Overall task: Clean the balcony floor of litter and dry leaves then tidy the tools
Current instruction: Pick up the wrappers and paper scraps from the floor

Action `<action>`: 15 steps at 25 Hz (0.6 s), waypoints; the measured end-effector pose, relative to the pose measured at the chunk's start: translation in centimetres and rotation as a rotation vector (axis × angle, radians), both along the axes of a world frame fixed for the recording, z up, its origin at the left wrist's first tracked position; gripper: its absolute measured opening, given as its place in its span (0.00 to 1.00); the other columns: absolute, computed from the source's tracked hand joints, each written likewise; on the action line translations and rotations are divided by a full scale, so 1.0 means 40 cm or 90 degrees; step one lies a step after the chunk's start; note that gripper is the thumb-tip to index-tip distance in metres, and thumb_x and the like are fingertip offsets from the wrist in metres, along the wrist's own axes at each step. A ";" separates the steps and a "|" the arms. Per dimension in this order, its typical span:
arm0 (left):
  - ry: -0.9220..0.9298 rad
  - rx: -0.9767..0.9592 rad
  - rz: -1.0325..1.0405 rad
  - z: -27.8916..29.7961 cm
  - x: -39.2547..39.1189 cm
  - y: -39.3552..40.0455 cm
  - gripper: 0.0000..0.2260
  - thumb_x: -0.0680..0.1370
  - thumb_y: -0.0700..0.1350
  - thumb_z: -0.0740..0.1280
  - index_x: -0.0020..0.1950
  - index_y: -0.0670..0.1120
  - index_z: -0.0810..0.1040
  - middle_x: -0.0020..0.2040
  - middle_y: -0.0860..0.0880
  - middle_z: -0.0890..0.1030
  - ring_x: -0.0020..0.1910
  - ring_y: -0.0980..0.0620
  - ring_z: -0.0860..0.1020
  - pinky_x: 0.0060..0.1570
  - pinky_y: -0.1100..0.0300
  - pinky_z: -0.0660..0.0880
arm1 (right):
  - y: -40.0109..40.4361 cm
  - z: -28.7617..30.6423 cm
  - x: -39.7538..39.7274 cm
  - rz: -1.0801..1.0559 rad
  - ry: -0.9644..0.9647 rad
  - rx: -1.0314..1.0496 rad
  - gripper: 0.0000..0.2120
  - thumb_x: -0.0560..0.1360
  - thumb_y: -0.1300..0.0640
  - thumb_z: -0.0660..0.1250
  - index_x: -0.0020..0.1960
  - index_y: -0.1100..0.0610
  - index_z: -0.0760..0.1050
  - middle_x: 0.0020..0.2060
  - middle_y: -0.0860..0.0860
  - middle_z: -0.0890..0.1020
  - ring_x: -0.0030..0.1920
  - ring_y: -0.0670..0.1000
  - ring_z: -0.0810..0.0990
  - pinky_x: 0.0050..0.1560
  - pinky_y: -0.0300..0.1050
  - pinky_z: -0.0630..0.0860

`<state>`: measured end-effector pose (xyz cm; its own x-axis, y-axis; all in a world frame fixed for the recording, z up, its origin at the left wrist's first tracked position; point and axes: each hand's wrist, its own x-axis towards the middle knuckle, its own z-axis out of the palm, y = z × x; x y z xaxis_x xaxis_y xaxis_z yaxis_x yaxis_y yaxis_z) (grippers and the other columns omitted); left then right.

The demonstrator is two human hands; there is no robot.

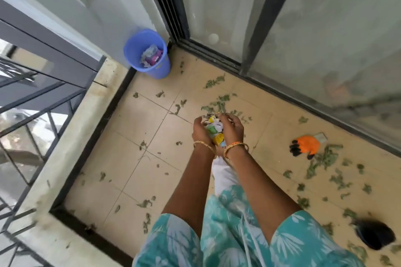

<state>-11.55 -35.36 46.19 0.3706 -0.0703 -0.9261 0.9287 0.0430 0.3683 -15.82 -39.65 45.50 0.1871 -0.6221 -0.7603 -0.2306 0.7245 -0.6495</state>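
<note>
The left hand (200, 130) and the right hand (231, 129) are cupping together around a bundle of litter (213, 129), scraps of white, green and yellow paper, with the fingers of both curling over it from either side. Each wrist is wearing a gold bangle, and teal patterned sleeves are covering the upper arms. The hands are hovering above the balcony floor (152, 158), which is showing cream tiles with thin dark joints. Dry leaves (217, 104) are lying scattered across those tiles, thickest just beyond the hands and toward the right side. An orange and black glove (304, 146) is lying on the floor to the right, near the door track. A black object (374, 236), blurred, is sitting at the lower right among more leaves. In the far corner a blue bin (147, 54) is standing against the white wall, already holding some wrappers. A sliding glass door (325, 39) with dark frames is running along the right. On the left a low pale parapet (71, 136) is carrying a dark metal railing (32, 104), and a switch plate is sitting on the wall above the bin
</note>
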 end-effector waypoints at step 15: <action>-0.017 -0.174 0.061 -0.186 0.882 -0.121 0.17 0.80 0.51 0.55 0.40 0.42 0.76 0.32 0.46 0.80 0.33 0.49 0.79 0.42 0.57 0.75 | -0.113 -0.270 0.894 -0.040 0.008 -0.023 0.05 0.73 0.61 0.68 0.47 0.62 0.78 0.40 0.57 0.81 0.39 0.53 0.79 0.40 0.44 0.77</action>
